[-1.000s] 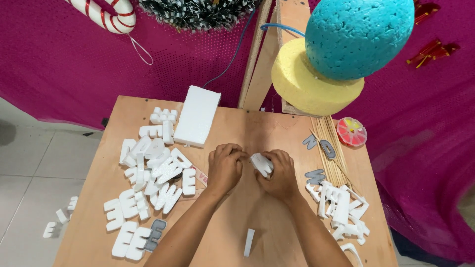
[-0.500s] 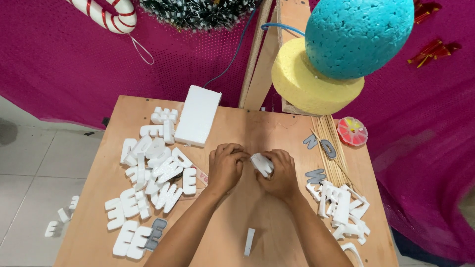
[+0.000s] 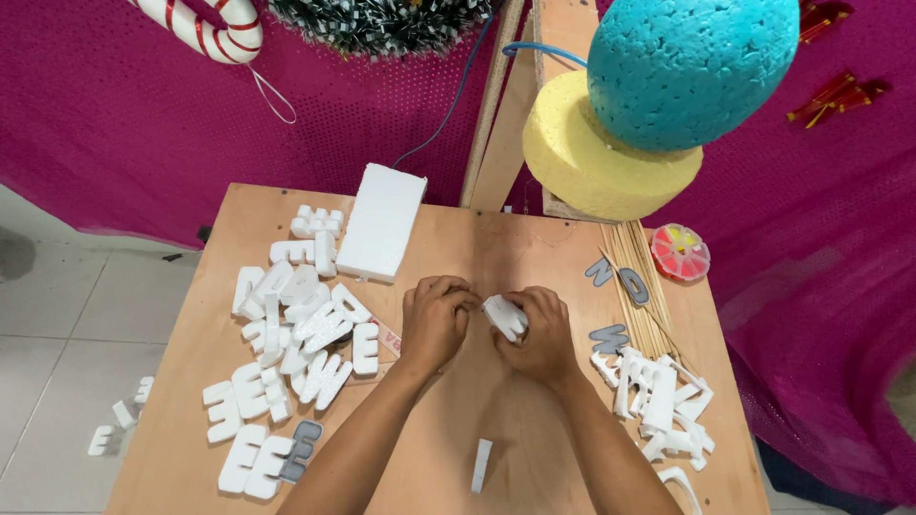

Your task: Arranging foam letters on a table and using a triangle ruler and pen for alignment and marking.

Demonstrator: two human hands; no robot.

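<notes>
1. Right hand (image 3: 546, 336) is pinching a white foam letter (image 3: 504, 317), just right of the foam block (image 3: 382, 221).
2. Left hand (image 3: 434, 319) is closing together against it, fingertips working one edge.
3. Judgement: light pressure is avoiding crumbling.

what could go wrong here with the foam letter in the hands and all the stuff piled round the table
1. The right hand grips the white foam letter while the left hand pinches at it; thin foam may snap.
2. The loose foam letter pile lies by the left forearm; a sweep might push pieces off, as some already lie on the floor.
3. The wooden skewers lie close to the right hand and might poke or roll.
</notes>
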